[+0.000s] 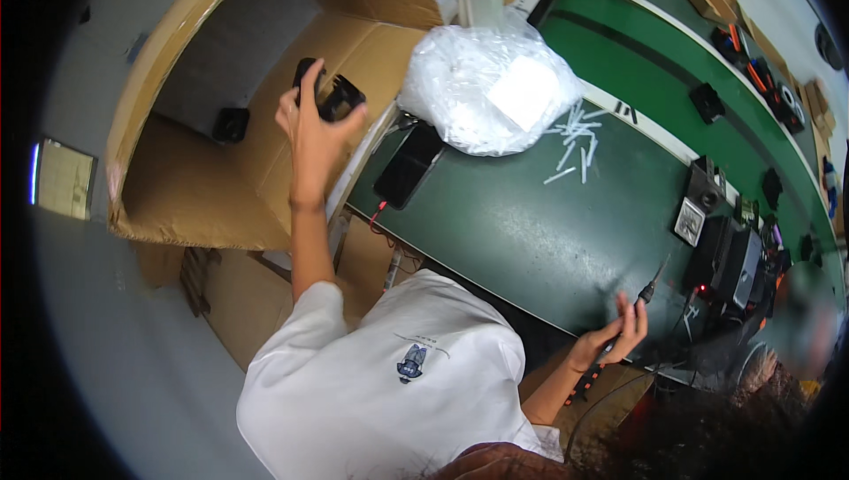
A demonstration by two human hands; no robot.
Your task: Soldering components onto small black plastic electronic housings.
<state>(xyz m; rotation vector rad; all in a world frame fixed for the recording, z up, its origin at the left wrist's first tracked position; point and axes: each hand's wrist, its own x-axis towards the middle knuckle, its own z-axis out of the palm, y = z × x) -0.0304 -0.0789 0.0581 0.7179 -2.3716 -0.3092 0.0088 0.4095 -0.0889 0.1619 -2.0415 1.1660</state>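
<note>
My left hand [314, 130] is raised at the open side of a large cardboard box [199, 230]. Its thumb and fingers grip a black plastic housing [343, 99] with a hollow middle; the fingers hide part of it. Inside the box lies another black part [232, 124]. Over the right end of the green bench, my right hand [616, 331] is closed round a soldering iron [648, 291], its thin tip pointing up and away. A cable trails below that hand.
A clear plastic bag [486, 82] of pale parts sits on the bench [522, 232], with several white sticks [577, 139] beside it. A black phone [409, 168] has a red cable. Right are a small metal tray [689, 221] and black devices [738, 263]. A green conveyor [637, 64] curves behind.
</note>
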